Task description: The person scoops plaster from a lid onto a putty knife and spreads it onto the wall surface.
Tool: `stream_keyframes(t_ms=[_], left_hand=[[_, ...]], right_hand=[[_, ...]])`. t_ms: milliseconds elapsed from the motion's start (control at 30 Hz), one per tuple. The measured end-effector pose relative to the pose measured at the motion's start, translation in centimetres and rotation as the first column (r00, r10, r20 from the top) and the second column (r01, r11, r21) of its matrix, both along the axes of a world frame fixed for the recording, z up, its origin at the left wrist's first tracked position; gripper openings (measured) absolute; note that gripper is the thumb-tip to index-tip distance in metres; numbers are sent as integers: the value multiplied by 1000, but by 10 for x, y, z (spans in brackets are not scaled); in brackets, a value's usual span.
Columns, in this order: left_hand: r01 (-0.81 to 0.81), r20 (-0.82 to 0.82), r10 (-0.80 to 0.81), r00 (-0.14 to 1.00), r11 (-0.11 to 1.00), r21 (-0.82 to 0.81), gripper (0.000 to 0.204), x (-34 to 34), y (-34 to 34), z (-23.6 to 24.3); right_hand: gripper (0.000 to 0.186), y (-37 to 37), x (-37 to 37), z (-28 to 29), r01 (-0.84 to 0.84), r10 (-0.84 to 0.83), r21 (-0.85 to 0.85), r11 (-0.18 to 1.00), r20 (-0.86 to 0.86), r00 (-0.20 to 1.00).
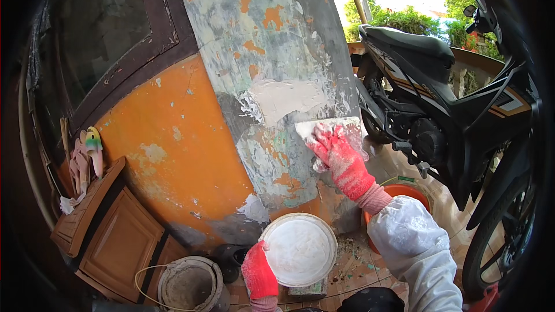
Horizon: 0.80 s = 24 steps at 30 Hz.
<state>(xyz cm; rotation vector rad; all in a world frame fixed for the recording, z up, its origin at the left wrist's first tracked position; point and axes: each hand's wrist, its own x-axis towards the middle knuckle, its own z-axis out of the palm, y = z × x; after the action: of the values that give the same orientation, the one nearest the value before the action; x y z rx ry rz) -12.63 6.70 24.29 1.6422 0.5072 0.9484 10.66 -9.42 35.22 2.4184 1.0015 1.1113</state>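
My right hand point(338, 159), in a dirty red glove, grips a wide putty knife point(312, 124) against the patchy grey column point(231, 81), just below a smear of pale putty point(286, 98). My left hand point(259, 268), also red-gloved, holds the left rim of a round white pan point(300, 245) coated inside with pale material, low in front of the wall. A block point(306, 292) shows below the pan; I cannot tell if they touch. The knife's handle is hidden by my right hand.
A black motorbike point(428, 115) stands at the right, with an orange bucket point(407, 190) below it. At the lower left are a wooden cabinet point(118, 237), a crusted bucket point(188, 268) and a dark container point(225, 257). A window point(104, 34) sits above the orange wall point(167, 150).
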Motion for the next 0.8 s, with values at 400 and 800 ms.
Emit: stream_keyframes(t_ms=[400,800], left_hand=[[-4,-55,1,998,999,-53,30,4,-5,-5],[25,-122,37,992,883,469,25,20,8,-36]], right_hand=[[64,26,3,0,60,-58,125,990,-26,998],[59,30,26,58,164,-238,525,835,77,968]])
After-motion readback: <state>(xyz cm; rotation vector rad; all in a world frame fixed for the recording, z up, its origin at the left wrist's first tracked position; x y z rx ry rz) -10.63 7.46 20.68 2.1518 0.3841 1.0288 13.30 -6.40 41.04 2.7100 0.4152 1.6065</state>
